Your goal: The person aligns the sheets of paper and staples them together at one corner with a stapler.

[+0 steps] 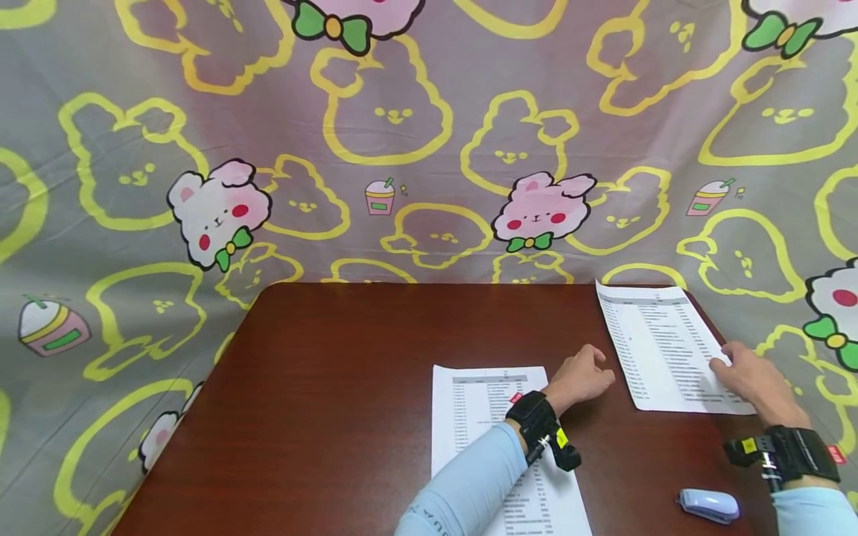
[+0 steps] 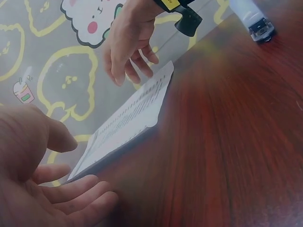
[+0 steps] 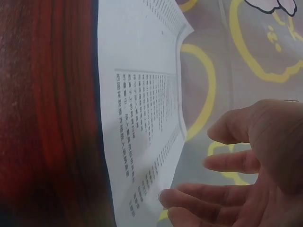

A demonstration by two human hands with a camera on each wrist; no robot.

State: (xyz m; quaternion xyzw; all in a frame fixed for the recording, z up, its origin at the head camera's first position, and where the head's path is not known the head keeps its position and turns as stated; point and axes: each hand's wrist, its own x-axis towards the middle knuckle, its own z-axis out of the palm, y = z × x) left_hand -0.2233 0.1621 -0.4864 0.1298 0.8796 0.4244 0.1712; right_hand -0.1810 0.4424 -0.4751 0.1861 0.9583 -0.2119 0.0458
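Observation:
A printed sheet or stack of sheets (image 1: 663,350) lies at the table's far right, one back corner curling up. My right hand (image 1: 757,380) is at its right edge; in the right wrist view the fingers (image 3: 208,194) are loosely bent beside the paper (image 3: 142,52), with nothing gripped. Left of that paper is my left hand (image 1: 582,380), its fingers relaxed and holding nothing in the left wrist view. Beneath my left forearm, more printed paper (image 1: 462,432) lies on the table. A small pale-purple stapler (image 1: 708,505) sits near the front right.
The dark reddish-brown table (image 1: 322,417) extends left of the papers. Behind it and at its sides hangs a grey cloth (image 1: 415,186) with yellow outlines and cartoon rabbits. Both wrists wear black straps with cameras (image 1: 536,424).

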